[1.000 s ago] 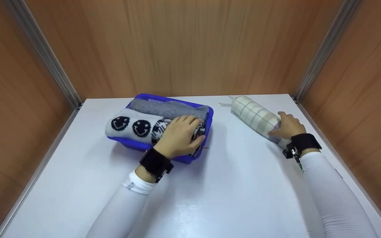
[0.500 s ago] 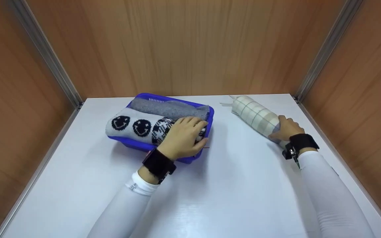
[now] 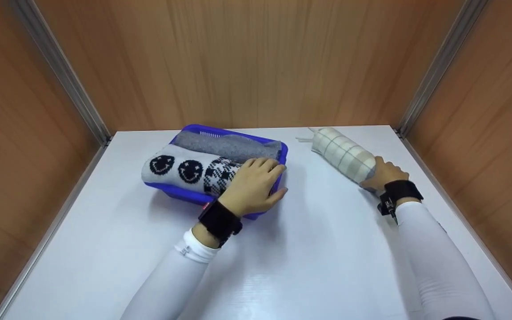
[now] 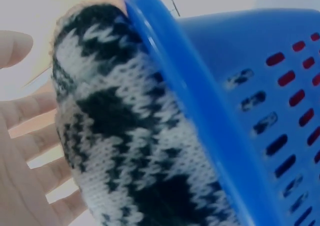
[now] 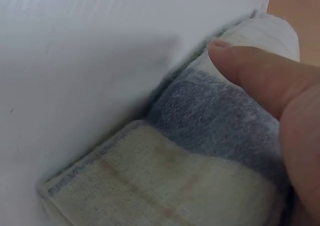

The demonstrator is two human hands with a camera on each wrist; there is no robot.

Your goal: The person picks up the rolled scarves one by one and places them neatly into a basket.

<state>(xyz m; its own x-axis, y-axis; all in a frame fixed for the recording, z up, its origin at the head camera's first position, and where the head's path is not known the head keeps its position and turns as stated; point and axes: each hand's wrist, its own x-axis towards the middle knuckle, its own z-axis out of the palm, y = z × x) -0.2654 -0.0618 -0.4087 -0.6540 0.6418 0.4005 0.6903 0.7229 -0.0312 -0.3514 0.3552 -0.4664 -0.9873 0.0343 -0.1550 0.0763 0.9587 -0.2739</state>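
A blue plastic basket [image 3: 178, 194] stands left of centre on the table, with a rolled black-and-white knit [image 3: 190, 171] with smiley faces along its front side. Behind that lies a rolled grey knit [image 3: 227, 146]. Over the patterned roll's right end is my left hand [image 3: 252, 186], its fingers extended; the left wrist view shows them spread beside the knit [image 4: 130, 136]. At the right, my right hand [image 3: 385, 174] grips the near end of a rolled cream checked cloth [image 3: 344, 153]. In the right wrist view the thumb [image 5: 250, 68] presses on its grey-blue band [image 5: 215, 110].
The white table [image 3: 309, 249] is bounded by a wooden back panel [image 3: 256, 66] and wooden side panels with metal corner strips. Thin pale strands [image 3: 304, 139] stick out from the checked roll's far end. A thin red line shows near the basket's right side.
My left hand has slid a little to the right along the knit towards the basket's right rim. My right hand has moved slightly left and closed further round the checked roll.
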